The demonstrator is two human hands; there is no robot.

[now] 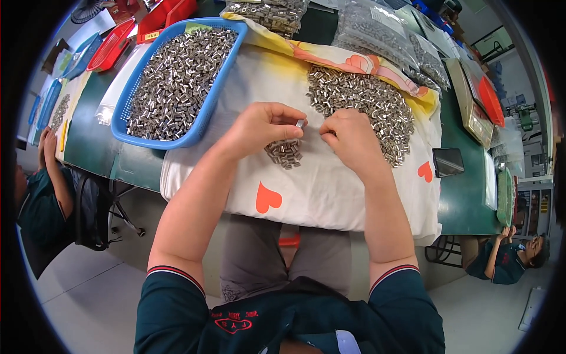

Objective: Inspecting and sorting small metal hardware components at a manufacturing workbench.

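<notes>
My left hand [263,127] pinches a small metal sleeve [300,124] between thumb and fingertips, its shiny end showing. Right under that hand lies a small heap of similar short metal sleeves [285,157] on the white cloth [318,194]. My right hand [352,140] is a short gap away, its fingers curled together and pointing down. Whatever it may hold is hidden. It overlaps the near left edge of a much larger pile of the same metal sleeves [377,106], spread on the cloth.
A blue plastic basket [154,141] full of metal sleeves stands at the left. Clear bags of parts [377,35] lie at the back. A dark phone-like object [448,161] rests right of the cloth on the green table [466,203]. Other people sit at both sides.
</notes>
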